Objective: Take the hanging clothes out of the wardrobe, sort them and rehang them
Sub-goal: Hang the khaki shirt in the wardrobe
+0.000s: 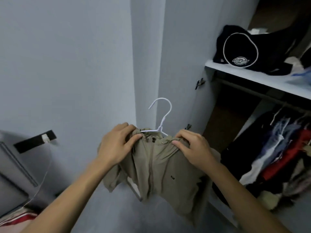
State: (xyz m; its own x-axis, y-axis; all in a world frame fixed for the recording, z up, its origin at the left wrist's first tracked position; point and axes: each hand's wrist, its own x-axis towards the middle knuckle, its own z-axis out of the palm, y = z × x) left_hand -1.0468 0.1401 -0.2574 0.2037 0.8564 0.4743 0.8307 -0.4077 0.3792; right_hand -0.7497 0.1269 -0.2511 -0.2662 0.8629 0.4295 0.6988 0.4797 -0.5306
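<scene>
In the head view, the left hand (pixel 116 145) and right hand (pixel 193 147) each pinch a shoulder of the khaki jacket (pixel 156 167), held in mid-air in front of the open wardrobe (pixel 198 105), well left of its rail (pixel 262 94). The jacket sits bunched on a white hanger (pixel 160 115), hook free. If either pinch slackens, I judge a shoulder could slide off and the jacket could drop; the hook might also snag the clothes (pixel 277 148) crowded on the rail.

Both forearms bare; no sleeves, rings or watch; short trimmed fingernails.
</scene>
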